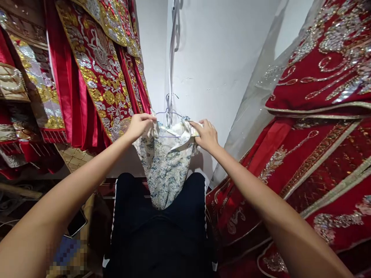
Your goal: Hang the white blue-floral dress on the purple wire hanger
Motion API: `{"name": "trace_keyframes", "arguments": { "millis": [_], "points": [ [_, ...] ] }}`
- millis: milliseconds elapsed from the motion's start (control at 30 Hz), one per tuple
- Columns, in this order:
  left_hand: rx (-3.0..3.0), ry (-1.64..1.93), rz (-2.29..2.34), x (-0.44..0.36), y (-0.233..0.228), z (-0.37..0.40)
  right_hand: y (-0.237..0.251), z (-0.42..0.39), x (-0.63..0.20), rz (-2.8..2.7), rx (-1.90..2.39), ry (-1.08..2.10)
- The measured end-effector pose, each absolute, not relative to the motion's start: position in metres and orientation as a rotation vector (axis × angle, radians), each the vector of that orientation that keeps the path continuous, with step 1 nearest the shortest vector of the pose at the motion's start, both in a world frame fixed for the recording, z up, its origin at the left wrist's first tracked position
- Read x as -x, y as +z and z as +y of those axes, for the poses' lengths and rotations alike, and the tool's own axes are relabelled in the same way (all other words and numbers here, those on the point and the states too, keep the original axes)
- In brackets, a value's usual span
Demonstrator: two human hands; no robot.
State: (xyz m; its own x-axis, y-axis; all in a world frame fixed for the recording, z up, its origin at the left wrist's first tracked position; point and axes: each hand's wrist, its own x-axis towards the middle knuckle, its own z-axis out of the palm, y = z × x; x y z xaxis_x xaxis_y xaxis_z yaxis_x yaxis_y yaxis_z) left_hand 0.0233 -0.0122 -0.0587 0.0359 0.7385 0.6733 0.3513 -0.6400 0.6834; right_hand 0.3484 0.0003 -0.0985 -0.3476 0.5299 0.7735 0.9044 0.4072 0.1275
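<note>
Your left hand [139, 124] and right hand [206, 135] each pinch a shoulder of the pale patterned garment [165, 162], level on its wire hanger [169, 116], hanging straight down between them

A plain white wall [220, 58] is seen straight ahead, marked by faint scuffs and lit evenly from above. A narrow corner is formed where a second white wall face [150, 50] meets it. The left side is occupied by hanging red garments [95, 73], heavily embroidered in gold and silver, with red satin folds between them. The right side is filled by further red embroidered garments [321, 127], partly covered by a clear plastic sheet [255, 104]. A yellow lattice-patterned cloth [74, 156] is noted low on the left. A dark phone-like slab [75, 223] is seen lying below it. The floor cannot be made out.
</note>
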Motion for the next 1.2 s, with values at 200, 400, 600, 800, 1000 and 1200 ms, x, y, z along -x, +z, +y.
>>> {"name": "trace_keyframes", "arguments": {
  "millis": [200,400,600,800,1000,1200],
  "points": [
    [-1.806,1.633,1.099,-0.063,-0.095,0.003,-0.128,-0.007,-0.310,-1.959,1.301,-0.671],
    [-1.946,1.637,1.004,-0.043,-0.112,0.004,-0.126,0.019,-0.278,-1.792,1.442,-0.251],
    [-2.065,1.564,0.983,-0.028,-0.107,-0.009,-0.107,0.057,-0.264,-1.814,1.546,0.107],
    [-2.184,1.488,1.035,-0.042,-0.108,-0.008,-0.111,0.046,-0.219,-1.959,1.342,0.138],
    [-2.306,1.550,1.228,-0.069,-0.104,-0.007,-0.115,0.026,-0.215,-2.011,1.143,0.224],
    [-1.959,1.912,1.334,-0.098,-0.109,-0.003,-0.120,0.003,-0.217,-1.971,1.016,0.294]
  ]
}}
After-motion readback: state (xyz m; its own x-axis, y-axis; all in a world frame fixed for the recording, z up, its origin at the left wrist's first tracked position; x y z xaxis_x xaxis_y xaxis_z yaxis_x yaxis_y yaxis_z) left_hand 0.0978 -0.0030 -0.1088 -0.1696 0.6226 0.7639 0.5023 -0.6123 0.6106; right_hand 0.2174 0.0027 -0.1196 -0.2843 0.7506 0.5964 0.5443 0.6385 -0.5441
